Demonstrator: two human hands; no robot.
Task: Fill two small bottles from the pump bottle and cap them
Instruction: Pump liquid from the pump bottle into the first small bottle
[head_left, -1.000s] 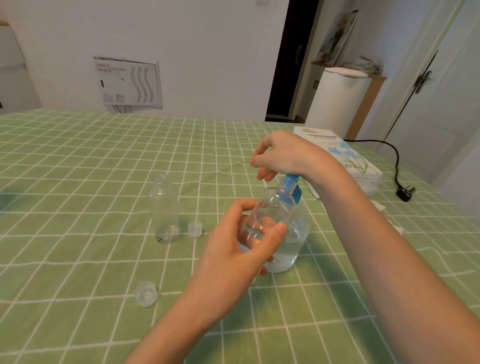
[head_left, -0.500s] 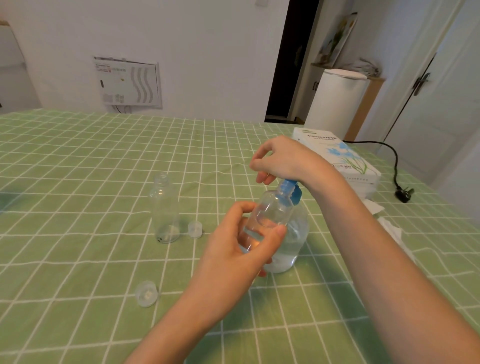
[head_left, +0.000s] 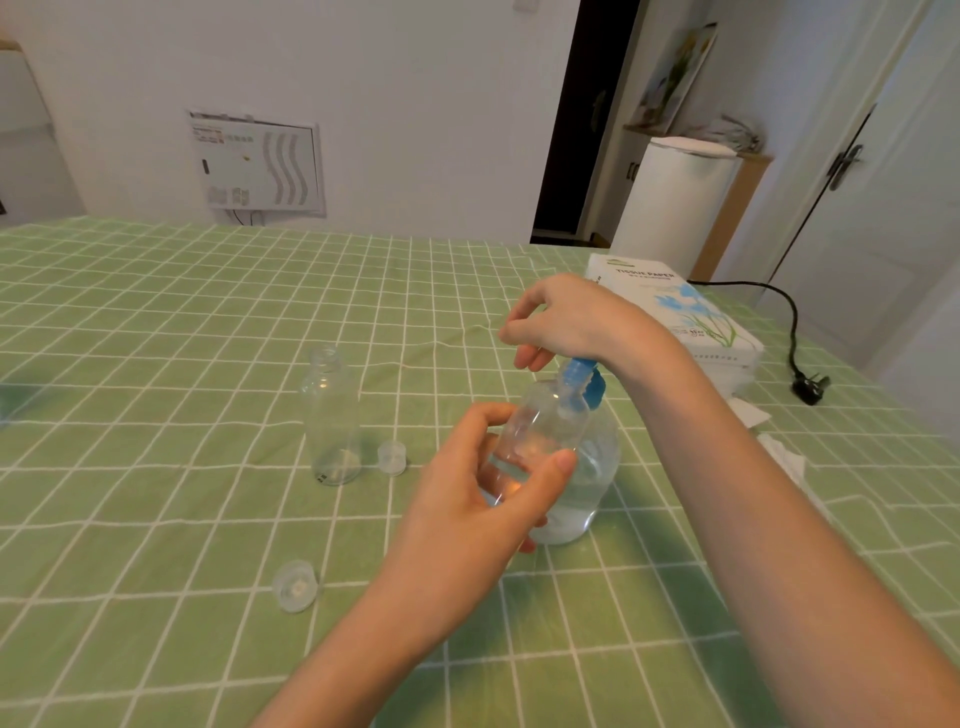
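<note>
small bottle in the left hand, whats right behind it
The pump bottle stands behind it, its blue top under the right hand. The left hand and small bottle cover its left side.

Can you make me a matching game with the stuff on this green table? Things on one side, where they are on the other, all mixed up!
Things:
1. blue pump top
2. tilted small bottle
3. upright small bottle
4. tissue box

Where:
A. stands open beside a loose cap
B. gripped by the left hand
C. at the far right, near the black plug
D. under the right hand

Pairs: 1-D, 2-B, 3-A, 4-C.
</note>
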